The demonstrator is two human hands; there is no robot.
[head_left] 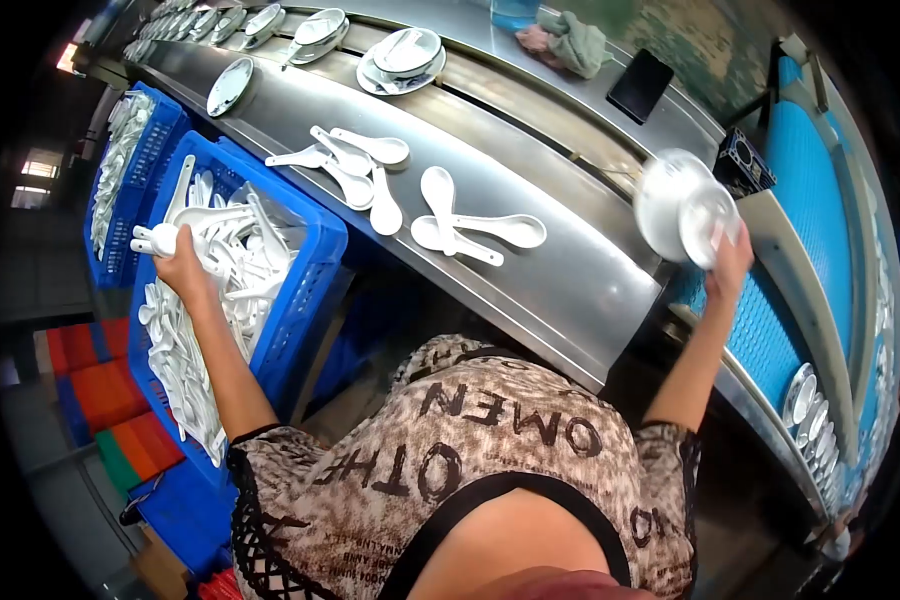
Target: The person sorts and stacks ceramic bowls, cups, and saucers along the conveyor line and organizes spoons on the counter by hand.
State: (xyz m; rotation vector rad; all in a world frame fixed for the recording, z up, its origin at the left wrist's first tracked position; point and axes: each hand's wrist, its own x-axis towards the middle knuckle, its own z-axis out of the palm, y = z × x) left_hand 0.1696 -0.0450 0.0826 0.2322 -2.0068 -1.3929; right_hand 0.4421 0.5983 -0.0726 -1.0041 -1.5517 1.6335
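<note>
My left hand (183, 270) is closed round a few white ceramic spoons (156, 238), over a blue plastic crate (322, 245) heaped with many more white spoons. On the right, my right hand (732, 262) grips a small bowl (708, 222) and a white plate (660, 195) together, held tilted near the end of the steel counter; they are smeared by motion. Between my hands, several loose white spoons (385, 205) lie in a cluster on the steel counter (560, 285). Another group of spoons (510, 230) lies crossed just to their right.
A set of plates and bowls (402, 62) stands on the line at the back, with further sets beyond. One oval dish (231, 87) sits apart. A dark phone (641, 86) and a cloth (575, 45) lie behind. A blue conveyor (805, 200) carrying dishes runs at right.
</note>
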